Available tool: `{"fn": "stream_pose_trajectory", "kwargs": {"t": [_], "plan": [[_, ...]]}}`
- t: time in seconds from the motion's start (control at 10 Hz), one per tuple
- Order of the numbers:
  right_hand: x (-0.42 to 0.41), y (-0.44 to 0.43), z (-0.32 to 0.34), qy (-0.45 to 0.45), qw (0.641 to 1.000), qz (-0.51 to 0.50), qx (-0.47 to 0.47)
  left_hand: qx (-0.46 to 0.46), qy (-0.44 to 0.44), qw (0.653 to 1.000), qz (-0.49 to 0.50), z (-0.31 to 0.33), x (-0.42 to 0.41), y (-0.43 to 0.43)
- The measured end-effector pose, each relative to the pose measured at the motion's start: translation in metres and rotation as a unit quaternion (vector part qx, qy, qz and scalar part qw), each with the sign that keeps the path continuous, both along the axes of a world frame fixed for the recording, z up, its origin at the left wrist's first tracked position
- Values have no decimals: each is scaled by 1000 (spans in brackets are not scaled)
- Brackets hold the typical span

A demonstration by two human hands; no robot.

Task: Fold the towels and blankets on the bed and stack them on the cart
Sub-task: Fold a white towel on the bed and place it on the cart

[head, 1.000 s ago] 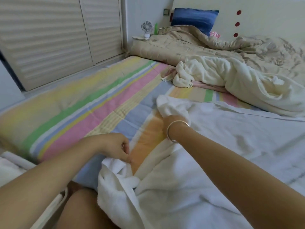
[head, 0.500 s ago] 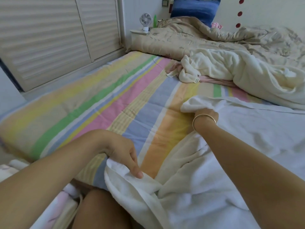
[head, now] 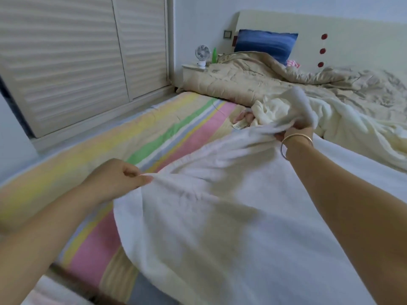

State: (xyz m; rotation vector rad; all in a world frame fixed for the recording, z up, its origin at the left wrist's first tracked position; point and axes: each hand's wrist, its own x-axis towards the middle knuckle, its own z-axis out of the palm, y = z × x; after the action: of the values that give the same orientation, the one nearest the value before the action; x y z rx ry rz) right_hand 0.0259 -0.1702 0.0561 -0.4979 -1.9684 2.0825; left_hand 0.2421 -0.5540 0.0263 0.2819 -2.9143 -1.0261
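Observation:
A large white towel (head: 220, 227) lies spread over the striped bed (head: 92, 155) in front of me. My left hand (head: 119, 179) pinches its near left edge between thumb and fingers. My right hand (head: 295, 130), with a bangle on the wrist, grips a bunched far corner and holds it lifted above the bed, so the towel's edge stretches between both hands. Behind the right hand lies a crumpled cream blanket (head: 343, 126). A beige quilt (head: 275, 82) is heaped near the headboard. The cart is mostly out of view.
A blue pillow (head: 264, 44) leans on the headboard. A small white fan (head: 202, 55) and a green bottle (head: 214, 55) stand on the bedside table. Louvred closet doors (head: 72, 56) run along the left. A white and pink edge (head: 50, 293) shows at bottom left.
Both hands lifted and drew apart, pulling the towel's edge taut. The right hand rose and moved further away with its corner; the left shifted left and up. My view tilted upward.

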Motion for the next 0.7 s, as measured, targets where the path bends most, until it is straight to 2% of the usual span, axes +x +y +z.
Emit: {"fn": "stream_pose_trajectory", "kwargs": {"t": [0.1, 0.2, 0.3, 0.4, 0.5, 0.6, 0.7], "plan": [[14, -22, -17, -77, 968, 77, 224, -17, -42, 998, 50, -22, 0, -13], [34, -54, -49, -116, 907, 178, 363, -105, -67, 990, 67, -40, -3, -13], [47, -85, -76, -78, 856, 199, 471, -218, -28, 971, 95, -43, -10, -13], [61, -121, -82, 11, 782, 243, 574, -223, -74, 967, 102, -42, -15, -17], [68, -155, -79, 70, 729, 268, 626, -213, -151, 959, 105, -43, -15, -25], [67, -188, -75, 89, 691, 302, 651, -165, -172, 968, 85, -45, -12, -37], [60, -213, -73, 71, 611, 340, 712, -35, -135, 988, 62, -45, -5, -45]]}}
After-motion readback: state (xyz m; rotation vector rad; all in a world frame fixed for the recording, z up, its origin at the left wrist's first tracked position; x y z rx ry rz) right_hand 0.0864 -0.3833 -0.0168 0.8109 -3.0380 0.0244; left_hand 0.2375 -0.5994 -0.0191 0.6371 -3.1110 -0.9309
